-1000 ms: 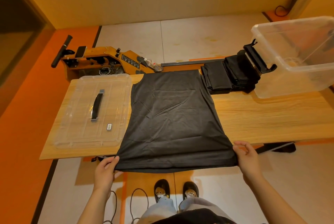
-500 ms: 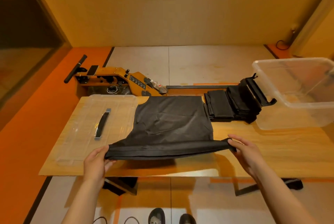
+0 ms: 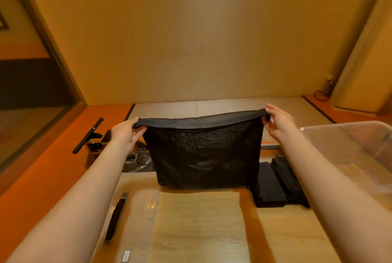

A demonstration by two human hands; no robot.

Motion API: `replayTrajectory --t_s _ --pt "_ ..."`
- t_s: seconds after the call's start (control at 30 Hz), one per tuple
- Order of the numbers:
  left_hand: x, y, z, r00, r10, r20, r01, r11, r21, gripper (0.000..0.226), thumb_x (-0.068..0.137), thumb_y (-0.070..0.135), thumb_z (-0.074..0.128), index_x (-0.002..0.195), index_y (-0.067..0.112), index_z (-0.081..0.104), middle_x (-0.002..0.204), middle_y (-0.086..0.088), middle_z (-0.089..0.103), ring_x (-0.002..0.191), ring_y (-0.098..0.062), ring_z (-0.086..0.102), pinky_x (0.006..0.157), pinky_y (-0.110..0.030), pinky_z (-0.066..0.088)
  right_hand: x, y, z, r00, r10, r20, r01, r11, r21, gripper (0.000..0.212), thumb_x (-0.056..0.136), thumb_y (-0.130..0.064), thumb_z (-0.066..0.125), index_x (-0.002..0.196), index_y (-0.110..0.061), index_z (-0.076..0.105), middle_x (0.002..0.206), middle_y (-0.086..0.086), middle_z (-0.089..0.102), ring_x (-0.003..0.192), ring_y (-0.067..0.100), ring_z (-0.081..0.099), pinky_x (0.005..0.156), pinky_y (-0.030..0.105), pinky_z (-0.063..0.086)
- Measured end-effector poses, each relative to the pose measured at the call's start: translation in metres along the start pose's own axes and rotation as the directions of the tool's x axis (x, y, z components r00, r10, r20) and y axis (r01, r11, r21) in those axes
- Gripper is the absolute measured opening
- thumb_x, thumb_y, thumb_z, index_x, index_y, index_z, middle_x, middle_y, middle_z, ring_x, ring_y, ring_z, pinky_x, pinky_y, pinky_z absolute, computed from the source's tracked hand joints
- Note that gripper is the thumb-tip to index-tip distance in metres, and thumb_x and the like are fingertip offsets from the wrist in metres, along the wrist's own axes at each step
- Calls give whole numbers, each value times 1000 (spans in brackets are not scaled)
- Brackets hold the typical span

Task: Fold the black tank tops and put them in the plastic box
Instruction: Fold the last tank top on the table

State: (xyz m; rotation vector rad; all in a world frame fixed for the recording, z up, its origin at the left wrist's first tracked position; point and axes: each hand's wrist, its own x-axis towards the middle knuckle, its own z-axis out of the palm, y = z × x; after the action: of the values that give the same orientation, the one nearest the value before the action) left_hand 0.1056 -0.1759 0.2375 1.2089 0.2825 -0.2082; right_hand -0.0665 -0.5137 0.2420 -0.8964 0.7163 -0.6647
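Observation:
A black tank top [image 3: 203,152] hangs in the air over the far part of the wooden table [image 3: 201,226], its lower edge just above the tabletop. My left hand [image 3: 127,133] pinches its top left corner and my right hand [image 3: 277,122] pinches its top right corner, both arms stretched forward. A stack of folded black tank tops [image 3: 275,184] lies on the table to the right of it. The clear plastic box [image 3: 347,148] stands open at the right edge of the view, beside the stack.
The clear box lid [image 3: 131,220] with a black handle lies on the table's left part under my left forearm. Beyond the table stands an orange machine with a black bar [image 3: 88,135]. A plain wall fills the background.
Both hands have lifted the tank top's near hem up and away from me, so the cloth went from lying flat to hanging. The camera has tilted upward.

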Motion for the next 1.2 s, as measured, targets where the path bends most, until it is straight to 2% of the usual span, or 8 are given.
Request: replayTrajectory --t_s 0.1,0.3,0.53,0.67,0.8,0.9,1.0,1.2 --pt "14 53 33 995 95 26 -93 993 -69 19 92 4 61 110 0 55 105 -15 59 87 -23 63 59 -27 59 9 -50 38 993 -117 31 117 993 23 17 95 0 52 97 -11 65 97 4 60 86 13 60 62 17 53" --pt "-12 146 63 922 383 53 -381 924 -43 4 94 17 61 90 16 61 111 -8 62 98 -21 64 93 -35 54 -14 -134 76 910 -393 131 388 919 62 14 91 -3 61 90 -15 65 97 3 63 90 14 62 70 16 53" --pt "-58 130 20 839 524 148 -544 820 180 11 98 17 54 89 15 60 95 -2 58 85 -15 62 72 -26 56 -50 -123 46 901 -418 117 425 904 -40 13 88 0 64 84 -12 63 91 4 62 88 12 62 70 18 55" --pt "-78 60 -27 868 482 116 -494 821 286 11 98 17 53 96 9 61 92 -1 58 74 -11 59 61 -20 52 -76 -69 2 933 -349 89 358 926 -119 13 89 -2 62 85 -14 63 89 1 62 86 10 60 68 18 52" --pt "-94 -22 -84 917 398 31 -386 866 319 12 97 18 53 98 10 62 100 -7 59 84 -18 60 72 -31 54 -99 -1 -55 969 -237 68 246 952 -181 11 90 -5 61 89 -16 64 94 3 63 91 14 61 71 22 49" --pt "-109 -78 -121 943 331 -24 -301 885 355 13 98 14 53 98 6 62 96 -9 57 85 -19 59 65 -28 51 -114 52 -101 989 -142 37 147 949 -278 11 90 -7 61 96 -16 66 100 4 65 95 17 61 80 29 49" --pt "-122 -125 -152 970 242 -27 -205 870 449 13 98 14 53 99 4 62 95 -11 61 82 -24 63 56 -22 50 -126 99 -143 997 -70 -12 62 938 -342 13 91 -5 59 97 -13 67 103 8 64 94 19 60 75 28 48" --pt "-146 -189 -200 990 53 -130 11 892 453 12 94 11 59 106 6 60 110 -13 60 96 -31 64 67 -32 55 -140 153 -199 989 127 -75 -147 900 -411 17 90 7 55 86 -5 66 106 20 62 89 24 61 67 24 53"
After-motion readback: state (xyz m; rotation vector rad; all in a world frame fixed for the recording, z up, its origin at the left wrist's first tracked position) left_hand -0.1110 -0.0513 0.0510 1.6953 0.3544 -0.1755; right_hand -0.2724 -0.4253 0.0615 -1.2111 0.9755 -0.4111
